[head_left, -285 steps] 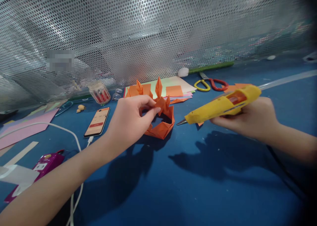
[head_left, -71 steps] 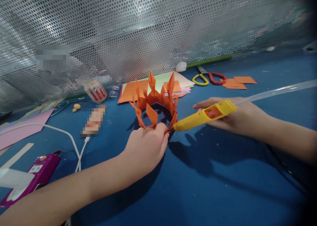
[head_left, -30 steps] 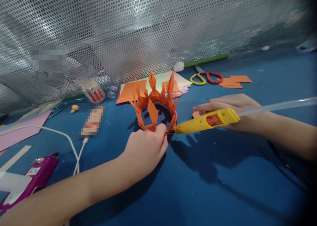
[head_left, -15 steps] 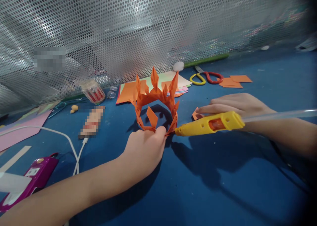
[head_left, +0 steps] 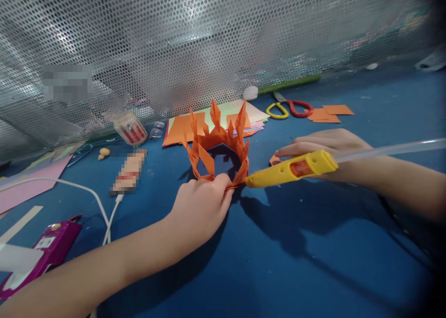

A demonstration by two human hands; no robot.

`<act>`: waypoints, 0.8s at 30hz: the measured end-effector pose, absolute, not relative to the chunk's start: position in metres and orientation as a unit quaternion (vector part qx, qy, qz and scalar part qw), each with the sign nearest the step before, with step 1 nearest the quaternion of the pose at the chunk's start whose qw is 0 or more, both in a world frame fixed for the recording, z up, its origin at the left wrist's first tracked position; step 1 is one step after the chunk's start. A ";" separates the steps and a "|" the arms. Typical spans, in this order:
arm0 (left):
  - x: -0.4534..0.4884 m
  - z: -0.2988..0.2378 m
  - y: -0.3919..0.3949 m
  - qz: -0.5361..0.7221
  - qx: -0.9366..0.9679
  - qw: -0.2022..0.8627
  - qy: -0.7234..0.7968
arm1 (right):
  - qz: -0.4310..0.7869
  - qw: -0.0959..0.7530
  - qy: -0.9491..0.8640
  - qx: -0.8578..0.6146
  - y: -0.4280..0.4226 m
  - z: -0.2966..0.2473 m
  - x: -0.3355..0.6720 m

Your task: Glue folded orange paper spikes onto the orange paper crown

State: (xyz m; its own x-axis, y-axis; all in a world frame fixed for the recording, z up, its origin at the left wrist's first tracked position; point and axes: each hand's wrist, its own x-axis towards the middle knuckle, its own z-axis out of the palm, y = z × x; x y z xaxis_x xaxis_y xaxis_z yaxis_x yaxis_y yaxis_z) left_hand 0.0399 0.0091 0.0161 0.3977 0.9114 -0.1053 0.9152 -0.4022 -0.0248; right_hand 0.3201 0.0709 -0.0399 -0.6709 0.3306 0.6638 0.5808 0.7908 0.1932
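Observation:
My left hand (head_left: 202,211) is closed on the near rim of an orange folded-paper crown (head_left: 216,134), which has tall pointed peaks. A diamond-shaped flap stands up just above my knuckles. At the crown's near right edge is the nozzle of a yellow hot glue gun (head_left: 289,170), with a clear glue stick (head_left: 393,149) out of its back. Behind the glue gun, my right hand (head_left: 327,144) is closed around it; the handle is mostly hidden. By its fingertips shows a small orange piece (head_left: 274,160); I cannot tell whether it is the trigger or paper.
Behind the crown lie stacked coloured sheets (head_left: 258,110), scissors (head_left: 289,107) with yellow and red handles, and orange paper squares (head_left: 331,113). A jar (head_left: 131,127), a pixelated object on a white cable (head_left: 129,171) and a purple device (head_left: 57,239) are leftward. Metal mesh (head_left: 216,39) rises behind.
My left hand and the crown have shifted slightly left, and the crown's peaks sit a little lower. The glue gun and my right hand have moved slightly left and up.

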 end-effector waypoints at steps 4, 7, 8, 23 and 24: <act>0.039 0.014 0.009 -0.034 0.835 0.030 0.549 | -0.205 0.310 -0.891 -0.260 0.072 -0.041 0.322; 0.039 0.013 0.010 -0.022 0.834 0.040 0.549 | -0.206 0.308 -0.889 -0.270 0.073 -0.042 0.323; 0.039 0.012 0.010 -0.021 0.834 0.042 0.549 | -0.203 0.307 -0.888 -0.274 0.073 -0.042 0.324; 0.035 0.013 0.014 0.026 0.836 0.074 0.543 | -0.231 0.320 -0.886 -0.244 0.074 -0.038 0.324; 0.035 0.013 0.014 0.026 0.836 0.073 0.543 | -0.236 0.322 -0.886 -0.236 0.075 -0.037 0.324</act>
State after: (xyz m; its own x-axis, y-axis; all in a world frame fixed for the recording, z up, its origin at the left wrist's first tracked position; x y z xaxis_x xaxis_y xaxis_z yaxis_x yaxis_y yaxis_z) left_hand 0.0349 0.0136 0.0126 0.4087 0.9120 -0.0361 0.9046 -0.3994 0.1491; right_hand 0.3239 0.0750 -0.0369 -0.6811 0.2661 0.6822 0.5702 0.7772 0.2661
